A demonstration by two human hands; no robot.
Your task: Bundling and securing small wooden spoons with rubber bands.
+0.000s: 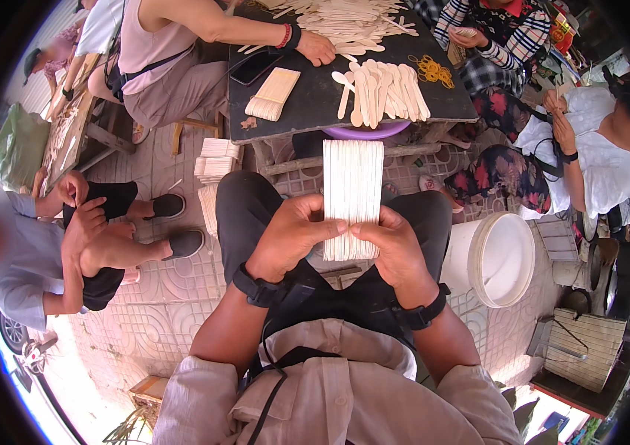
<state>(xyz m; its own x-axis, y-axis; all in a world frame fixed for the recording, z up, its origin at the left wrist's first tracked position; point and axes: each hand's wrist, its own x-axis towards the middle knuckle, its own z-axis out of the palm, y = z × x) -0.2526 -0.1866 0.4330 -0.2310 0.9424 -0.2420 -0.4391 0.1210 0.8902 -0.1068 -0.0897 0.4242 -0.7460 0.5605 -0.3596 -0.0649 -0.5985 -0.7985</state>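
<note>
We are gripping stick stack (353, 194) between both hands: left hand (290, 239) pinching left edge, right hand (391, 242) pinching right edge; long axis running away from us.

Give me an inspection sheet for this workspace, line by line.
Surface: dark table ahead of the knees.
Job's things: stack of flat wooden sticks, held upright over the lap.
Clutter: loose wooden spoons, small stick bundle, yellow rubber bands, phone.
Hands: left hand and right hand both grip the stack's lower end.
Cables: nothing seen.
Surroundings: white bucket on tiled floor; other people seated around.
</note>
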